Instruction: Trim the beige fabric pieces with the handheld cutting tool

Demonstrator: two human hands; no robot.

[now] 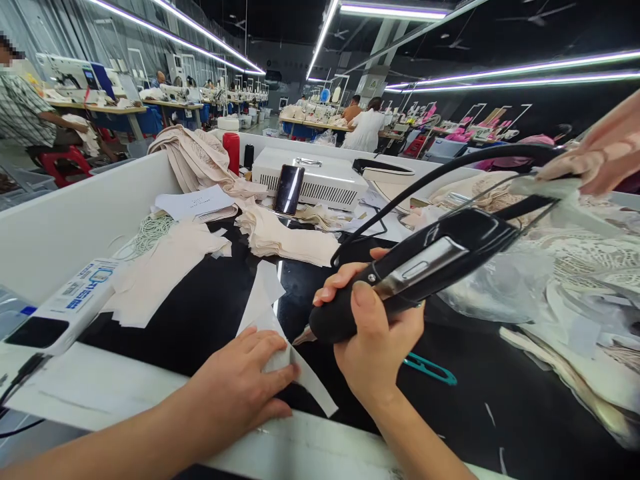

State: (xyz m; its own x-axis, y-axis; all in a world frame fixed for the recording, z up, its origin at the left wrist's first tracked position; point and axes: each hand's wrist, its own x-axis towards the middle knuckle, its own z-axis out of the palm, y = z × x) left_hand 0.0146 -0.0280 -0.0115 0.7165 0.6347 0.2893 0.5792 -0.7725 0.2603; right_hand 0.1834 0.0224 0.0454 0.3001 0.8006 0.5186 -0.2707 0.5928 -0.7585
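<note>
My left hand (255,373) bears down on a white fabric piece (263,293), its fingers close together and curled over it. One narrow tail of the piece sticks out to the lower right of the fingertips. In my right hand (375,327) is a black corded hand tool (425,260), wrapped by the fingers, with the thumb on its near side. Its narrow metal tip (304,335) touches or nearly touches the fabric edge beside my left fingertips; I cannot tell which. A teal flat slotted piece (430,369) lies on the black tabletop (450,427) right of my right wrist.
Stacks of pale fabric pieces (285,233) lie behind and left (160,267). A white vented box (310,177) with a phone (289,189) stands behind. At upper right, another person's hand (610,147) holds pale cloth near the tool's cable. Lace and plastic (500,287) cover the right.
</note>
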